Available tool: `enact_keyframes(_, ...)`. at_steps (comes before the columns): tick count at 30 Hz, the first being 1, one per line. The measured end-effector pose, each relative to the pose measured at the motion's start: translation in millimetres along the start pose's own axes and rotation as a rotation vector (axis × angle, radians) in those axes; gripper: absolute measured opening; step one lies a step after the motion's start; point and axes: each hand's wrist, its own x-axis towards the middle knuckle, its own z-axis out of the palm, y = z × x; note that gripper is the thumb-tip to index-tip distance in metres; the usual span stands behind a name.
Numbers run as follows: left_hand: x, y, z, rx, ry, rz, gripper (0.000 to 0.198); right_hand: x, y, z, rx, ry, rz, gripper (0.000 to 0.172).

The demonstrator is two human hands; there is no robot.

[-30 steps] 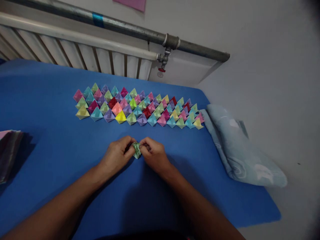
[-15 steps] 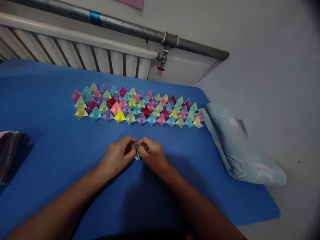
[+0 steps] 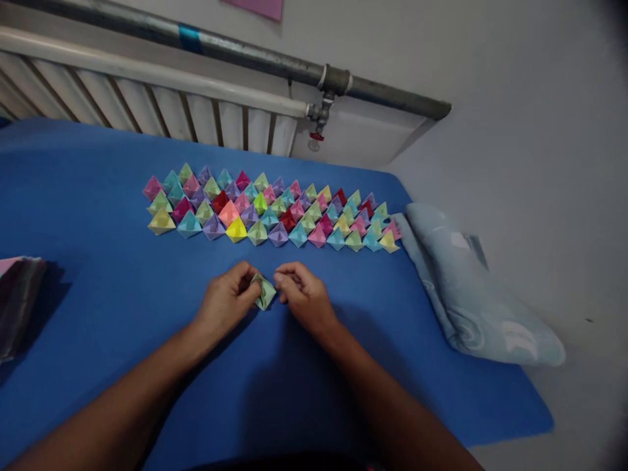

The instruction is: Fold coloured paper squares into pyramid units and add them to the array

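Observation:
A light green origami paper boat is pinched in my left hand, between the thumb and fingers at its left side. Its folded layers stand partly spread, and the pinched side is hidden by the thumb. My right hand hovers just to the right of the boat, slightly apart from it. Those fingers are loosely bent, with a small gap between thumb and forefinger and nothing visible in them. Beyond both hands, several rows of folded paper boats in many colours sit close together on the blue surface.
At the left edge lies a stack of paper with a pink sheet on top. A folded pale blue-green blanket rests at the right, against the wall. A white radiator and a metal pipe with a red-handled valve run behind.
My right hand has let go of the paper boat and moved slightly right. The boat, still in my left hand, has turned and shows a wider, flatter face.

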Motion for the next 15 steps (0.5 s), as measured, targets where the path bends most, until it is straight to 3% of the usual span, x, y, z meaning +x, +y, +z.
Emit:
enact_keyframes(5,7,2,0.8,-0.346,0.095,-0.143,0.035,-7,-3,2,0.017,0.051,-0.019,0.023)
enact_keyframes(9,7,5,3.2,-0.458,0.158,-0.186,0.029,-10,2,12,0.032,0.048,-0.023,0.033)
enact_keyframes(15,0,13,6.8,-0.431,0.003,-0.252,0.029,-3,4,8,0.106,0.079,-0.074,0.015)
